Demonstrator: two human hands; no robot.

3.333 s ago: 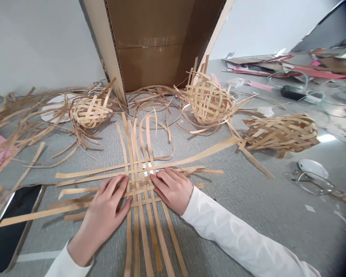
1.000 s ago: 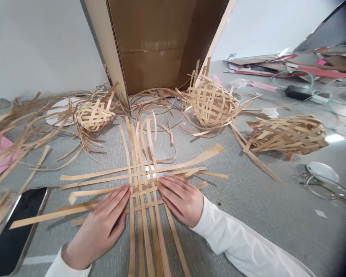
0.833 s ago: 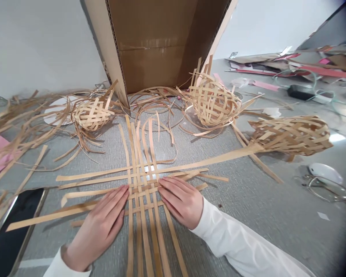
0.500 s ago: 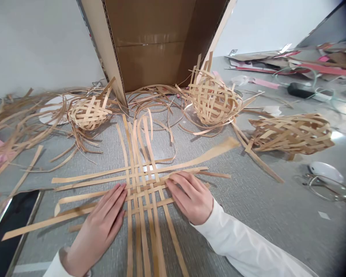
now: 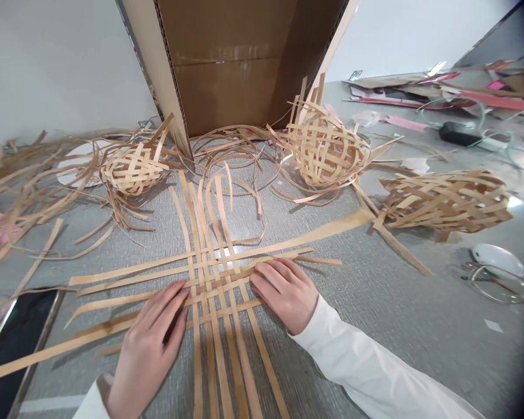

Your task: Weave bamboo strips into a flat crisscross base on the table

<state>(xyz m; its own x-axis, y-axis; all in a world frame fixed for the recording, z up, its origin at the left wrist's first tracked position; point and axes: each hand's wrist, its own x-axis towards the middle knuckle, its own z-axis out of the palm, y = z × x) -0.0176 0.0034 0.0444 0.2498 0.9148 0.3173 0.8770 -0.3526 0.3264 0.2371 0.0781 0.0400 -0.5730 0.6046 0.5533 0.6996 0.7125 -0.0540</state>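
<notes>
A flat lattice of pale woven strips (image 5: 220,283) lies on the grey table, with long loose ends on all sides. At its left edge my left hand (image 5: 155,340) rests over several crosswise strips, palm down, fingers close together but stretched out. My right hand (image 5: 284,293) bends over the lattice's right edge, its fingertips on a crosswise strip; the thumb is hidden beneath. Whether that hand pinches the strip cannot be seen.
An open cardboard box (image 5: 236,75) stands behind, between two woven baskets (image 5: 133,169) (image 5: 327,148). Another long basket (image 5: 449,201), glasses (image 5: 500,285) and a white mouse (image 5: 498,259) are at right. A dark phone (image 5: 20,343) lies at left.
The crosswise strips have shifted to the left, and a folded strip end at left has straightened somewhat. My left hand has moved slightly left and down; my right hand has moved only slightly.
</notes>
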